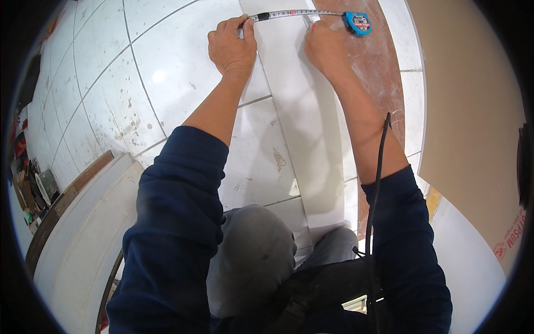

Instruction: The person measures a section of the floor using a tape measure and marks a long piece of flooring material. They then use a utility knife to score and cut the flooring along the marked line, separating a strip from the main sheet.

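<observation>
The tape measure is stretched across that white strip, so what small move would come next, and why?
Probably a mark on the white strip: the left hand pins the tape measure flat across it, and the right hand seems to hold a marking tool at the blade.

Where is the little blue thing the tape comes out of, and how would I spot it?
Look at the long white board lying on the tiled floor, then at its far end by the two hands. Just past the right hand, on the reddish-brown strip, sits the tape measure case. It is the only bright blue thing there.
</observation>
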Tool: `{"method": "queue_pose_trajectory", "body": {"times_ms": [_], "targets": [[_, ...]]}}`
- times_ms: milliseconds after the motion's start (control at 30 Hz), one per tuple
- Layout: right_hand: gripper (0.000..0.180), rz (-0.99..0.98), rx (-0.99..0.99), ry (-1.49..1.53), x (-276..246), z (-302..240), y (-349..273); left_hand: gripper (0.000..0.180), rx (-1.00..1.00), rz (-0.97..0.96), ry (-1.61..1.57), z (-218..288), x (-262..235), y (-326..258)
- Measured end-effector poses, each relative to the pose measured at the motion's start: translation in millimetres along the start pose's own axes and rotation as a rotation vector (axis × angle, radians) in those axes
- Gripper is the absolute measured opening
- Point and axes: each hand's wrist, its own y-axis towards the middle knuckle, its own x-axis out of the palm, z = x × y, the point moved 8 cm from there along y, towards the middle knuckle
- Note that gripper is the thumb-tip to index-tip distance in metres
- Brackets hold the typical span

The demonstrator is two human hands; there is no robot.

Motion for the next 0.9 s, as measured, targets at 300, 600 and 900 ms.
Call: {"method": "queue_pose_trajectory", "body": {"times_ms": [300, 600, 900], "targets": [[0.031, -0.033, -0.004, -0.028, 4.2, -7.9, 6.8, 0.021, 0.008, 0.009, -0.004, -0.4, -0.3, 0.2], [0.031, -0.045, -0.028, -0.105, 1.8, -14.5, 6.2, 0.021, 0.024, 0.026, -0.018, 0.7, -1.2, -0.7], [0.03, -0.193, 0.057, -0.114, 3.4, -13.5, 15.8, 0.021, 0.001, -0.006, -0.014, 2.8, -2.8, -0.5]]}}
